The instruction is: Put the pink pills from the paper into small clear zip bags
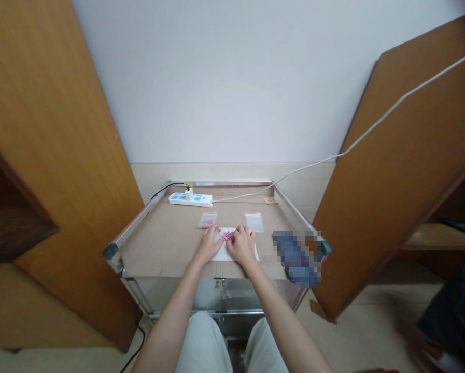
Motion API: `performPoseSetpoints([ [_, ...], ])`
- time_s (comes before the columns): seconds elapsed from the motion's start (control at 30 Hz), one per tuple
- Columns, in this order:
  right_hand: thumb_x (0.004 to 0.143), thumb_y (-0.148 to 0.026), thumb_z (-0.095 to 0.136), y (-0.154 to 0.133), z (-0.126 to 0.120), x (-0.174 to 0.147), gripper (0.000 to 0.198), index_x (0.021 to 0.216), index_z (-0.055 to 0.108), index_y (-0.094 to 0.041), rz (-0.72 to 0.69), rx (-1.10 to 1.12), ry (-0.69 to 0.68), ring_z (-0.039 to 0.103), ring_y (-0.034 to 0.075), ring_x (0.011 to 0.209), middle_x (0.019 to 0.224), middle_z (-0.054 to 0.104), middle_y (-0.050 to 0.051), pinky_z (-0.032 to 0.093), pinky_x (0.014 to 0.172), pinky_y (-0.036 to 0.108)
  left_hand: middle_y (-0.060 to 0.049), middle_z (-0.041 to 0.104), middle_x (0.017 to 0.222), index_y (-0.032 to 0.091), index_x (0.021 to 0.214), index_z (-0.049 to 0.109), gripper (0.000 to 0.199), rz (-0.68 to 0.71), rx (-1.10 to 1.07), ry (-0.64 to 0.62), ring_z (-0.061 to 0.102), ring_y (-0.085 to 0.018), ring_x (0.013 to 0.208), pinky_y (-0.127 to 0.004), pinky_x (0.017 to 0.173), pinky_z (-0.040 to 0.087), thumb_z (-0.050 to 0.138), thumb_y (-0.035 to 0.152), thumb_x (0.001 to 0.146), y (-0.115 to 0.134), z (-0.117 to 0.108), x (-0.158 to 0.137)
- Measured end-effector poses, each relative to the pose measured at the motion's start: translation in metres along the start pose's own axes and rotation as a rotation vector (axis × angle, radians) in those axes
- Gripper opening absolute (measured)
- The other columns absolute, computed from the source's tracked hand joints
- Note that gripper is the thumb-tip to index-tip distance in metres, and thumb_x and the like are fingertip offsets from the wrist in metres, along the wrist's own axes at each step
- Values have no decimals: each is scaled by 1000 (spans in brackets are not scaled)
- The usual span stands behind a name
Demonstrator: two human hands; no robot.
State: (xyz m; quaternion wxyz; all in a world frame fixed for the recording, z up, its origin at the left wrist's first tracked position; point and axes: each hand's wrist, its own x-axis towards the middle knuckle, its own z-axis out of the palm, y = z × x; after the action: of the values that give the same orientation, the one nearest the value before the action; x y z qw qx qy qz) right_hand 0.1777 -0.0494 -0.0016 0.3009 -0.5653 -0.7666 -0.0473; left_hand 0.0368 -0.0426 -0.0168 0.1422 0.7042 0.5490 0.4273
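Observation:
Small round pink pieces that look like beads (228, 236) lie in a cluster on a white sheet (225, 255) near the front of the cart top. My left hand (208, 245) rests on the sheet's left side, thumb and fingers apart, beside the cluster. Fingers bent together, my right hand (242, 245) is at the cluster's right edge; what is between its fingertips is too small to make out. Behind my left hand lies a clear bag (208, 220) with pink bits in it. Another clear bag (254, 222), whitish, lies behind my right hand.
A white power strip (191, 199) with a plug sits at the back left, its white cable (306, 168) running off right. A small tan card (270, 200) lies at the back right, a pixelated dark blue item (294, 256) at the right edge. Wooden cabinets flank the cart.

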Motion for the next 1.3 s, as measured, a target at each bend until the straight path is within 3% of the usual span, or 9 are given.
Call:
performPoseSetpoints([
  [0.5,72,-26,48,5,6,3,12,69,54,-15,29,35,36,40,19,83,80,51,7,23,71,30,-6,51,101,17,103,44,42,35,37,-6,44,-17,98,-33,88,33,50,13,62,-1,-2,-1],
  [0.7,73,-25,47,9,5,5,11,69,53,-17,50,206,144,42,17,79,76,52,3,26,68,27,-5,52,100,18,103,45,44,51,31,-30,45,-18,96,-33,87,33,51,12,60,-3,-1,0],
  [0.93,74,-28,48,10,7,9,15,70,60,-19,-93,444,93,43,16,87,87,53,3,28,74,27,-5,52,103,18,103,47,42,80,-20,-80,44,-18,97,-34,88,32,52,14,61,-3,-1,0],
  [1.0,76,-27,45,12,8,9,19,67,60,-19,-66,429,99,43,16,86,86,53,3,28,74,27,-6,51,103,18,103,46,43,76,-27,-82,44,-18,97,-34,88,31,51,12,61,-4,-1,0],
  [1.2,75,-25,41,12,6,5,19,68,55,-15,217,132,146,42,19,83,79,53,6,26,69,29,-6,50,104,17,106,42,45,25,-71,-43,43,-18,99,-33,89,30,50,12,62,-7,1,0],
  [1.3,72,-26,44,7,4,2,17,72,55,-14,226,-2,87,41,22,84,82,53,9,24,70,32,-6,50,103,17,106,40,44,-3,-100,-21,43,-18,99,-32,89,30,51,16,63,-8,2,1],
])
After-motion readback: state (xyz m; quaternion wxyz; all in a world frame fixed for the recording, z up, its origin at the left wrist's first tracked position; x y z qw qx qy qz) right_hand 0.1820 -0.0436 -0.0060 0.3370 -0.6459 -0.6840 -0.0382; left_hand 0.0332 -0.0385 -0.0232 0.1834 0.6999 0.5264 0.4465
